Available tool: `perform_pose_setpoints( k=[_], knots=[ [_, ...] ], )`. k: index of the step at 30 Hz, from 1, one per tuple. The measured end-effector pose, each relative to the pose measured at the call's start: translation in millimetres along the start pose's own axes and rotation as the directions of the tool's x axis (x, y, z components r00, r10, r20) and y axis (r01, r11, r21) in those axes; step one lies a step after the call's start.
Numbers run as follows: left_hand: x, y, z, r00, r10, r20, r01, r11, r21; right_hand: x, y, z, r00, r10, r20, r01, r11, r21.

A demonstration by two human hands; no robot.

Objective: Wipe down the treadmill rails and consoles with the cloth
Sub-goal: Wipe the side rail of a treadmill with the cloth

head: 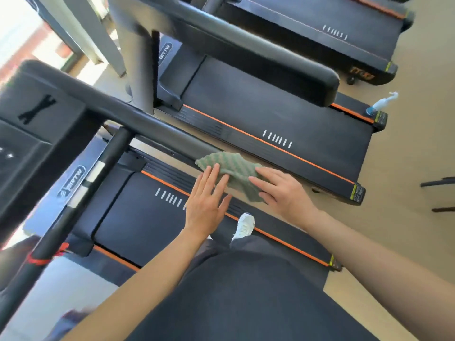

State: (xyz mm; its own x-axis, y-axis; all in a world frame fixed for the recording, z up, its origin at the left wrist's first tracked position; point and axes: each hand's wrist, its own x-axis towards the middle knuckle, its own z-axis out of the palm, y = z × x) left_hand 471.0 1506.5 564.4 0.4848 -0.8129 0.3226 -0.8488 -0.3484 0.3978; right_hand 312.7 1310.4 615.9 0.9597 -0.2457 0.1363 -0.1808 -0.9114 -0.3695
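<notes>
Dark smooth fabric of the person's clothing (236,296) fills the bottom of the view, and two bare forearms reach forward from either side of it. Beyond them, a white laced shoe (243,226) stands on the matte black belt of a treadmill (138,217), which is edged with a thin orange stripe and marked with short white dashes.

A thick, rounded black handrail with a dull padded surface (138,119) runs diagonally from upper left toward the centre. A green cloth with a woven, wavy checked texture (231,166) is draped over its near end, crumpled, with one corner hanging down.

The left hand (206,200) is flat, fingers straight and slightly spread, its fingertips resting on the cloth's near edge. The right hand (283,193) is also flat, its straight fingers lying on the cloth's right side. Neither hand curls around it; the cloth sits between the two sets of fingertips.

At far left is a blurred, boxy black console (32,119). On the rear corner of the neighbouring treadmill stands a small white spray bottle with a blue collar (380,104).
</notes>
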Motion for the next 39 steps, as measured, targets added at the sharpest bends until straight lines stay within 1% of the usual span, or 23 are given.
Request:
perform_pose_setpoints(
  k=[3, 6, 9, 12, 15, 18, 20, 23, 27, 29, 32, 33, 35, 36, 39],
  knots=[
    [1, -6, -1, 0.992, -0.107, -0.062, 0.105, 0.994, -0.033, 36, -17, -2, 0.993, 0.007, 0.119, 0.002, 0.998, -0.070],
    [4, -15, -7, 0.964, -0.250, -0.096, 0.242, 0.967, -0.086, 69, -36, 0, 0.976, 0.011, 0.216, 0.016, 0.993, -0.120],
    [14, -26, -15, 0.921, -0.369, -0.128, 0.342, 0.920, -0.191, 98, -51, 3, 0.960, -0.032, 0.277, 0.079, 0.984, -0.160],
    [25, -45, -23, 0.874, -0.468, -0.133, 0.413, 0.858, -0.304, 127, -64, 8, 0.944, -0.064, 0.324, 0.118, 0.981, -0.151],
    [30, -66, -27, 0.821, -0.561, -0.107, 0.475, 0.775, -0.417, 161, -76, 13, 0.910, -0.102, 0.401, 0.168, 0.977, -0.131],
    [34, -83, -29, 0.728, -0.686, -0.022, 0.561, 0.614, -0.555, 196, -90, 15, 0.865, -0.126, 0.486, 0.234, 0.957, -0.169],
    [37, -90, -30, 0.678, -0.735, 0.023, 0.566, 0.502, -0.654, 217, -99, 16, 0.834, -0.140, 0.533, 0.283, 0.939, -0.196],
    [43, -97, -28, 0.603, -0.794, 0.077, 0.538, 0.333, -0.774, 245, -113, 20, 0.812, -0.161, 0.561, 0.321, 0.925, -0.201],
    [51, -103, -30, 0.550, -0.821, 0.152, 0.511, 0.187, -0.839, 272, -132, 27, 0.787, -0.221, 0.576, 0.384, 0.906, -0.177],
    [55, -109, -29, 0.517, -0.838, 0.176, 0.491, 0.122, -0.862, 283, -138, 29, 0.767, -0.255, 0.588, 0.430, 0.885, -0.177],
    [60, -117, -25, 0.486, -0.844, 0.228, 0.442, 0.012, -0.897, 293, -143, 33, 0.745, -0.294, 0.598, 0.492, 0.848, -0.197],
    [61, -119, -23, 0.477, -0.849, 0.229, 0.431, -0.001, -0.902, 296, -142, 35, 0.738, -0.307, 0.600, 0.510, 0.837, -0.200],
    [61, -117, -21, 0.484, -0.847, 0.221, 0.428, 0.008, -0.904, 298, -137, 37, 0.734, -0.332, 0.592, 0.524, 0.832, -0.183],
    [61, -115, -21, 0.493, -0.839, 0.229, 0.433, 0.009, -0.901, 298, -133, 37, 0.735, -0.339, 0.587, 0.521, 0.837, -0.167],
    [58, -105, -19, 0.486, -0.843, 0.232, 0.463, 0.024, -0.886, 293, -121, 33, 0.727, -0.336, 0.600, 0.506, 0.851, -0.137]
  ],
)
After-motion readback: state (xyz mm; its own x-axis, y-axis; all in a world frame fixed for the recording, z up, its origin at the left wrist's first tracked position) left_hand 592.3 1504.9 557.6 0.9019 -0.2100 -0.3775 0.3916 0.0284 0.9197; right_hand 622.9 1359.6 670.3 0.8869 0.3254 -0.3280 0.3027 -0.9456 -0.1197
